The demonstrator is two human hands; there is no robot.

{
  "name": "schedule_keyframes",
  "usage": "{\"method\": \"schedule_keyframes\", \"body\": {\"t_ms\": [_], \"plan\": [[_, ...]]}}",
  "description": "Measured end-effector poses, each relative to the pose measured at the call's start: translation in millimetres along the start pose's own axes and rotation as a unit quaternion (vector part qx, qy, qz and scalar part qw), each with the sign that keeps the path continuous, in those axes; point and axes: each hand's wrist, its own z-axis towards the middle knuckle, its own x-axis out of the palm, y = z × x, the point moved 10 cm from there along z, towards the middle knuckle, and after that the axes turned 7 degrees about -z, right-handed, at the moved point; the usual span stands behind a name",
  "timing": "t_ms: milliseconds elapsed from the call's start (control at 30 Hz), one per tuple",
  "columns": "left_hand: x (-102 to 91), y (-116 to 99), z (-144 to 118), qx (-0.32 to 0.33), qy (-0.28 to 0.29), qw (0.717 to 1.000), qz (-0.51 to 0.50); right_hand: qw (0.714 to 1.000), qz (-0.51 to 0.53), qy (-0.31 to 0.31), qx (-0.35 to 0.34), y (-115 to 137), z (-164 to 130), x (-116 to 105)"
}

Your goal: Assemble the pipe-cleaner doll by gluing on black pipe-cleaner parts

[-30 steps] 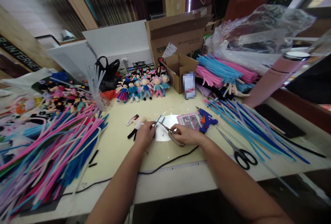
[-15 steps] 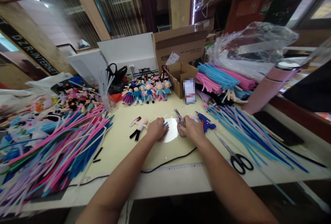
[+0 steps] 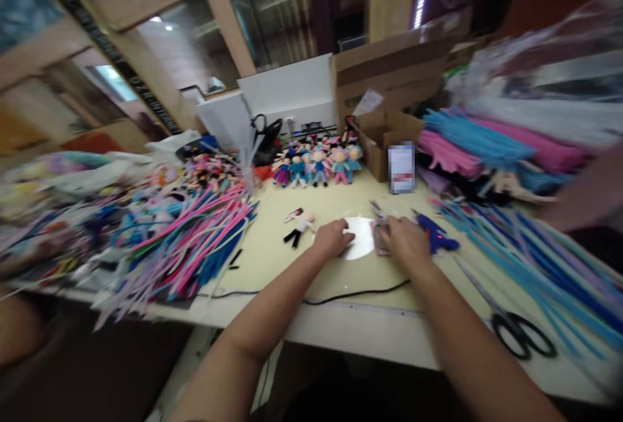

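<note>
Left hand: our left hand [image 3: 333, 239] lies knuckles up on the bench [image 3: 272, 260], at the left edge of a round white disc [image 3: 359, 248]. The grip is curled inward; whether it pinches something we cannot tell, the frame is blurred.
Right hand: our right hand [image 3: 406, 243] lies at the right edge of the disc, the grip pressed together around small scissors [image 3: 378, 214], whose blades stick up behind the fingers.
Work done: a row of finished small dolls [image 3: 316, 165] stands at the back of the bench. One unfinished doll [image 3: 300, 227], with pale head and black legs, lies flat just left of our left hand.
Work left: we judge that much remains, because big piles of uncut pipe cleaners [image 3: 195, 240] lie on the left and long blue ones [image 3: 525, 260] on the right.
Tools near: a blue glue gun [image 3: 435, 234] is just beside our right hand; large black scissors [image 3: 520, 334] lie well apart near the front edge. A black cable [image 3: 360, 293] crosses the bench in front of our wrists.
Surface: pale yellow bench, very crowded.
Room: cardboard boxes [image 3: 389, 78], a white machine [image 3: 287, 94] and wood-framed glass panels [image 3: 272, 16] stand behind.
</note>
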Motion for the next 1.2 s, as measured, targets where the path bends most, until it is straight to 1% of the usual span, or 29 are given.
{"method": "schedule_keyframes", "body": {"t_ms": [67,133,233,300,433,533,600,667,767,867,933,1000,1100,1200], "plan": [[-2.6,1.8,-8.9,0.027,-0.01,0.999,-0.037,1.0,-0.025,0.002,-0.004,-1.4,1.8,5.1],[-7.3,8.0,-20.2,0.043,-0.021,0.997,-0.062,0.999,-0.042,0.006,-0.015,-1.1,4.3,11.2],[-18.6,23.5,-42.7,0.054,-0.035,0.995,-0.078,0.997,-0.065,0.0,-0.034,-0.1,6.5,17.1],[-27.5,39.8,-58.9,0.049,-0.044,0.994,-0.082,0.997,-0.074,-0.001,-0.03,-3.1,7.4,21.7],[-46.3,86.7,-89.0,0.006,-0.076,0.993,-0.09,0.996,-0.082,-0.005,-0.022,-10.4,10.9,30.2],[-59.0,119.8,-111.9,-0.02,-0.111,0.989,-0.092,0.995,-0.095,-0.007,-0.031,-11.4,14.2,33.4],[-64.2,139.5,-127.4,-0.038,-0.124,0.988,-0.085,0.994,-0.104,-0.005,-0.034,-10.6,15.4,33.9],[-67.6,160.6,-142.1,-0.063,-0.128,0.987,-0.074,0.994,-0.105,0.003,-0.023,-11.5,15.5,34.2],[-77.6,200.3,-163.0,-0.126,-0.143,0.981,-0.04,0.996,-0.093,0.009,-0.004,-12.7,14.2,33.9],[-98.5,240.8,-182.8,-0.197,-0.192,0.961,-0.002,0.997,-0.079,0.006,-0.001,-13.1,13.4,34.4],[-105.6,257.6,-187.9,-0.219,-0.189,0.957,0.023,0.997,-0.072,0.007,0.002,-14.6,13.8,35.3],[-106.2,266.1,-186.1,-0.227,-0.169,0.958,0.038,0.997,-0.071,0.013,0.005,-16.0,14.4,36.6],[-100.4,268.8,-175.8,-0.23,-0.142,0.962,0.044,0.996,-0.078,0.031,0.012,-17.9,14.4,38.2],[-92.4,269.0,-163.6,-0.238,-0.118,0.963,0.051,0.996,-0.079,0.03,0.006,-16.6,14.0,36.9]]}}
